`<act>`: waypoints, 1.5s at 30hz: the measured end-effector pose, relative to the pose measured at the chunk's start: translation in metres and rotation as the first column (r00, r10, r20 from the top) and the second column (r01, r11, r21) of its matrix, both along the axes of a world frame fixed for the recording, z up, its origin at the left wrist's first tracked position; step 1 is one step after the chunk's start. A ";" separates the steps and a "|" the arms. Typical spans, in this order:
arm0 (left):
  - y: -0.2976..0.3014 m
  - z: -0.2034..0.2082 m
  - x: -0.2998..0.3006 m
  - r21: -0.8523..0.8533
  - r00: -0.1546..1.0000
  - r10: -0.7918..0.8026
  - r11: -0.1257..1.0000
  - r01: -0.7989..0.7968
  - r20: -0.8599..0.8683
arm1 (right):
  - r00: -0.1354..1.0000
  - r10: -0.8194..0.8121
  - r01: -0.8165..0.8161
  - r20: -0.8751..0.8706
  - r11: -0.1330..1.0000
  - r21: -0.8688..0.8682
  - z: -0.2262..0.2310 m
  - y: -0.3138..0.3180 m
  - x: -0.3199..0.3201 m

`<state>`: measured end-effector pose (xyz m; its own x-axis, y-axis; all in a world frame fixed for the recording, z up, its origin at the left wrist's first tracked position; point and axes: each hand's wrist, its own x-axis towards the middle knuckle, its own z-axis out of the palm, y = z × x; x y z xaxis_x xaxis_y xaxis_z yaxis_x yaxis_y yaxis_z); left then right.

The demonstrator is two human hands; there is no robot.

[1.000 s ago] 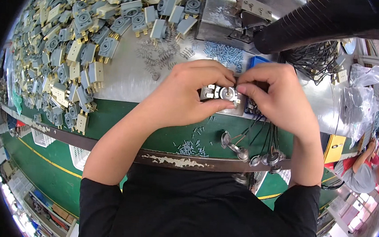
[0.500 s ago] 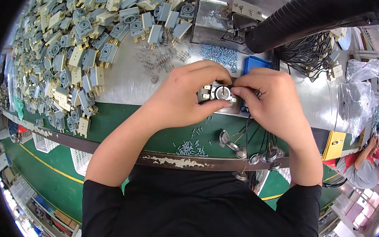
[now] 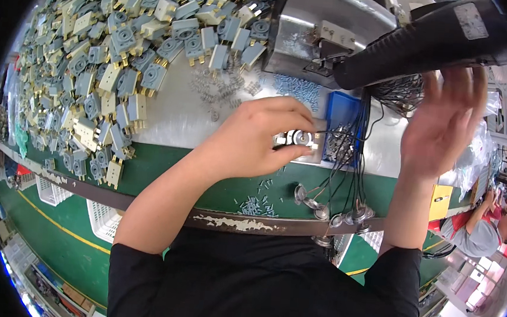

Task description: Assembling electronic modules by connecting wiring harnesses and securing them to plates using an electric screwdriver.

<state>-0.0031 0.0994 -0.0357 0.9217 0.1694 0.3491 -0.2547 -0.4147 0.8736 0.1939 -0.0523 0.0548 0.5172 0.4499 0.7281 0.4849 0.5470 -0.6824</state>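
Left of the tray [image 3: 339, 110], the part [image 3: 301, 139] is now gripped by the left hand [image 3: 264, 134] alone, the right hand [image 3: 440, 127], fingers spread, having been raised right of it, near the black tool [image 3: 420, 47].

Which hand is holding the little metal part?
The left hand, curled around the metal part; the right hand is up by the black tube instead.

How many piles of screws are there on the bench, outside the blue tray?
2: one pile on the metal sheet, left of the blue tray; another pile on the green mat. The left hand may hide others.
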 end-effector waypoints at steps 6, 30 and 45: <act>0.001 0.002 -0.002 -0.004 1.000 0.010 1.000 -0.010 -0.003 | 0.885 0.416 -0.459 -0.208 0.855 -0.242 0.004 0.038 0.016; 0.005 0.005 -0.001 0.012 1.000 0.004 1.000 -0.004 0.000 | 0.931 0.172 -0.197 -0.323 0.979 -0.045 0.026 0.091 0.015; 0.001 0.002 -0.003 0.005 1.000 0.001 1.000 -0.001 -0.014 | 0.953 -0.034 -0.038 -0.300 0.972 -0.232 0.034 0.096 -0.010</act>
<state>-0.0063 0.1005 -0.0332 0.9264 0.1685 0.3366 -0.2416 -0.4196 0.8750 0.1841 0.0434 0.0893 0.6939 0.5892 0.4138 0.2367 0.3562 -0.9040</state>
